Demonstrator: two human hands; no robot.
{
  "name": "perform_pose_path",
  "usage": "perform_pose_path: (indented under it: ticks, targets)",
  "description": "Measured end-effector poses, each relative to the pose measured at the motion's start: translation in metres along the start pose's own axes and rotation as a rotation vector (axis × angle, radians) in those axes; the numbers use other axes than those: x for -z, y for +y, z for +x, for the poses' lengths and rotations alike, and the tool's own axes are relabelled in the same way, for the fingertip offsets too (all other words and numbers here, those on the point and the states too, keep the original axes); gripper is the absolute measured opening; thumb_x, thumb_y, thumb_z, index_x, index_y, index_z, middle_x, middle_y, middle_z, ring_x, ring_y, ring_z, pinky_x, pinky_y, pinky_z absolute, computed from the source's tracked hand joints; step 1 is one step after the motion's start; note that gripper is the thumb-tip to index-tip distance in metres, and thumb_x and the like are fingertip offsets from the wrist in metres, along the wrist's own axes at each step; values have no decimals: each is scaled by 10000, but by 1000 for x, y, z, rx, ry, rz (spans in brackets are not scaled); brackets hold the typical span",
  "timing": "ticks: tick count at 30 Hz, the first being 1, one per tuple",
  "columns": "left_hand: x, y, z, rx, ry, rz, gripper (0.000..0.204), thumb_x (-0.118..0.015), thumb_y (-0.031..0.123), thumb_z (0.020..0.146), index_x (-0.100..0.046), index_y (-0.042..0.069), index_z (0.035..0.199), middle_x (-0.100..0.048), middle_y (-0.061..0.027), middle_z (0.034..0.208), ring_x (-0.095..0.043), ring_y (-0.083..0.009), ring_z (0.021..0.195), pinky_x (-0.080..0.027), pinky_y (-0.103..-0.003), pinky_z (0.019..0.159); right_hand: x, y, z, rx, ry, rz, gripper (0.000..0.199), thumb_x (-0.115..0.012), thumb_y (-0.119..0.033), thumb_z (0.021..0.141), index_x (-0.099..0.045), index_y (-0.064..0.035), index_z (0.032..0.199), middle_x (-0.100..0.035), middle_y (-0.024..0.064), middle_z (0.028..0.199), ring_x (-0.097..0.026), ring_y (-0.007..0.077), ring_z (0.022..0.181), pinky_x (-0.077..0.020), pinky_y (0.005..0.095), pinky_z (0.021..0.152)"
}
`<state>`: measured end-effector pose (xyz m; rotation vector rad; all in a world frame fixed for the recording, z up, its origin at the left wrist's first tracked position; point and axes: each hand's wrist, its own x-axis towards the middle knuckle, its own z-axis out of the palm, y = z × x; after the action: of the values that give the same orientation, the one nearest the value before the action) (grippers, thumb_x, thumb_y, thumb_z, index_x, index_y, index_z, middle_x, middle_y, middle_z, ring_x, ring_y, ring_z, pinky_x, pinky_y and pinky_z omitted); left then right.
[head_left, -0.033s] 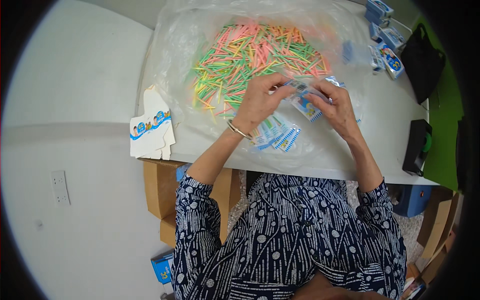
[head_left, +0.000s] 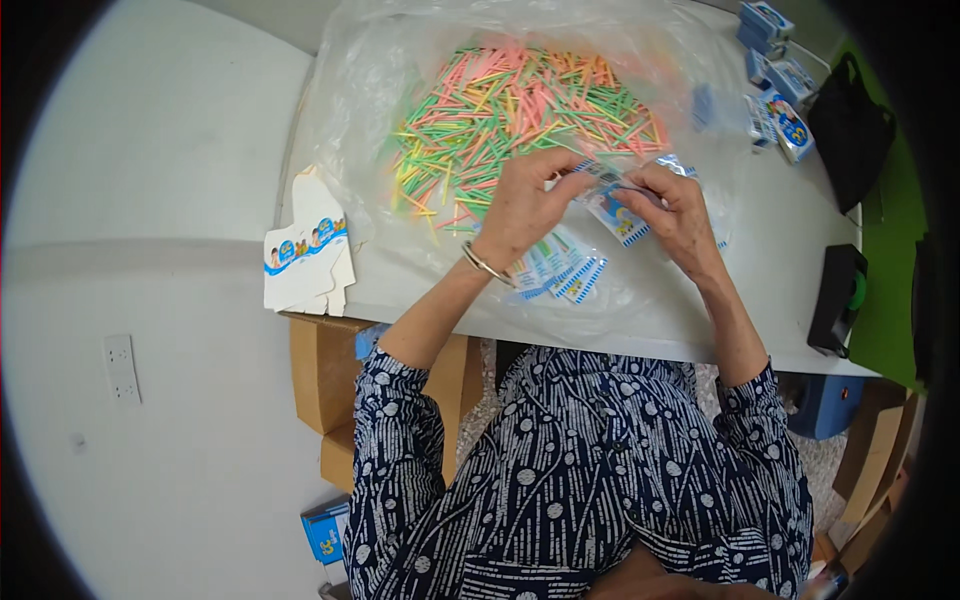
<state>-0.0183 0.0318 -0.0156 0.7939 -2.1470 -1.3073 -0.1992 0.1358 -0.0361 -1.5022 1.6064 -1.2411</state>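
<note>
The packet (head_left: 612,213) was clear, glossy film with blue printing and a diagonally striped blue-and-white edge, its lettering too small to read. It hung between both hands above the near side of the stick pile. Its long axis seemed to slant from upper left to lower right, the striped edge toward the person, though fingers covered part of it. The left hand (head_left: 536,200) pinched its upper left part, thumb against forefinger; the right hand (head_left: 668,203) gripped the other side with bent fingers.

Just below the left hand, flat packets (head_left: 565,270) with matching striped edges overlapped in a loose fan. Beyond the hands, slim straight sticks (head_left: 520,105) in pink, green, yellow and orange lay heaped in every direction, wrinkled translucent plastic (head_left: 365,135) around them. All rested on the smooth, pale desk (head_left: 650,315).

At the desk's left edge lay flat white cards (head_left: 310,262) with a blue printed band. To the far right stood small blue-and-white boxes (head_left: 788,125), near a limp black bag (head_left: 850,130).
</note>
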Motion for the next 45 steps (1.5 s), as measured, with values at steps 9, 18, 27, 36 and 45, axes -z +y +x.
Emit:
perform_pose_path:
  ticks: [9,18,27,36,45]
  targets:
    - [10,-4,-12,-228,193,329,132,-668,110,791,-674,4,870,-648,-119,795,-598,-257,733,-461,-350,659,-14,-5,8,-79,-98,86,189,-652,-145,858,-647,41,820,-512,0,617,-430,72,608,-337,247,558]
    - [98,-61,-9,-228,243,700,369,-684,237,818,-597,-5,1082,-628,-145,981,-588,-295,844,-480,-341,777,-21,-2,13,-33,-71,27,247,-644,-160,874,-580,49,760,-434,3,597,-378,74,590,-302,266,535]
    - [153,-115,-36,51,-54,1244,628,-681,434,778,-499,-22,1171,-512,-192,1194,-485,-382,1061,-389,-474,936,-26,2,13,-24,-36,62,281,-639,-174,875,-535,46,735,-386,2,591,-342,81,579,-272,280,517]
    - [151,-130,-22,-65,-84,1430,298,-618,269,804,-552,4,924,-557,-149,928,-541,-319,884,-436,-439,757,-27,6,11,-78,-71,74,270,-639,-168,872,-538,38,730,-417,-4,596,-354,76,591,-285,270,531]
    - [130,-146,-21,-53,141,1481,164,-577,110,766,-532,26,899,-562,-145,898,-552,-311,858,-448,-439,703,-23,12,14,-84,-55,73,252,-637,-169,876,-578,43,752,-439,-18,603,-371,63,599,-297,253,537]
